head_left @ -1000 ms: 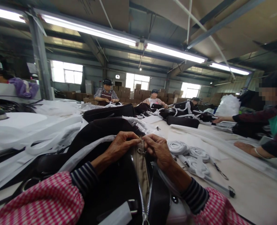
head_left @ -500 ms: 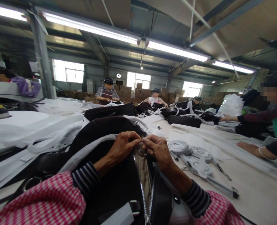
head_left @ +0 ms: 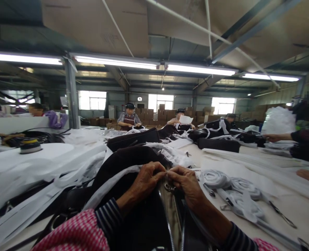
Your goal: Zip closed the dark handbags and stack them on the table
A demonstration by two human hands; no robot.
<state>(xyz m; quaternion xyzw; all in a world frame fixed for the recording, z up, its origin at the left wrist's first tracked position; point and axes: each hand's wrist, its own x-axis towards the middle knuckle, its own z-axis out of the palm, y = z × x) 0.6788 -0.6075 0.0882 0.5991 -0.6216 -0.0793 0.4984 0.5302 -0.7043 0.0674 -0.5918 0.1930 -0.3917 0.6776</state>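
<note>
head view, table: a pale table (head_left: 306, 195) fills much of the lower half of the frame, loaded with bags and white wrapping.
black bag: the black bag (head_left: 144, 216) takes the lower middle, beneath the left hand (head_left: 148, 181) and the right hand (head_left: 188, 183).
white strips: loose white strips (head_left: 76, 174) lie heaped at the left of the frame.
coiled straps: white coiled straps (head_left: 214, 178) rest right of centre, just beside the right hand.
zip: silver zip teeth (head_left: 169, 226) stand parted around a beige lining (head_left: 173, 212) at lower centre.
right hand: thumb and forefinger pinched together at the opening's far end, near frame centre; what they grip is too small to tell.
left hand: likewise pinched, its fingertips meeting or nearly meeting the right's.
metal loop: a small metal loop (head_left: 169, 187) shows just below the fingertips, over the lining.
</note>
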